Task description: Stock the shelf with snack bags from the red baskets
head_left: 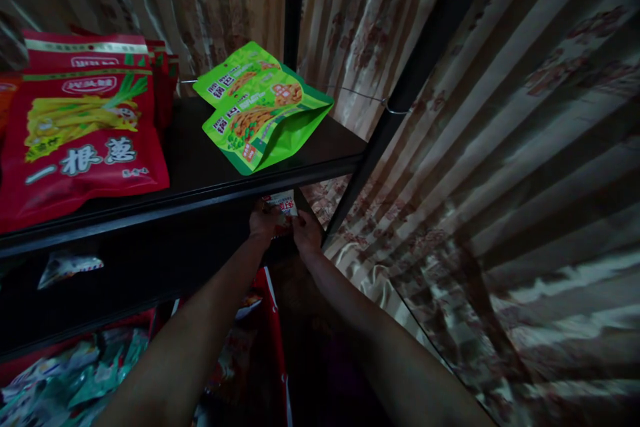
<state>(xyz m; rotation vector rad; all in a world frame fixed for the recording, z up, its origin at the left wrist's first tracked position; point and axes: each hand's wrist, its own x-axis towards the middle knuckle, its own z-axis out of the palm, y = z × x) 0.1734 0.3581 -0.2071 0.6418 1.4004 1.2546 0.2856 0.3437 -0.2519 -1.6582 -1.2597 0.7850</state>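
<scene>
Both of my hands reach in under the upper shelf, at its right end. Between them is a small snack packet (283, 203), pale with red lettering and a darker lower part. My left hand (263, 221) grips its left side, with the fingertips in shadow. At the packet's right edge, my right hand (307, 232) pinches it between thumb and fingers. Above them on the upper shelf (200, 163) lie two green snack bags (273, 120), one overlapping the other. The dim light hides what lies behind the packet.
Red snack bags (90, 140) stand at the left of the upper shelf. A small white packet (70, 268) is on the lower shelf. Beneath are a red-sided box (274, 320) and teal packets (105, 367). A black post (395, 113) and a patterned curtain (500, 167) border the right.
</scene>
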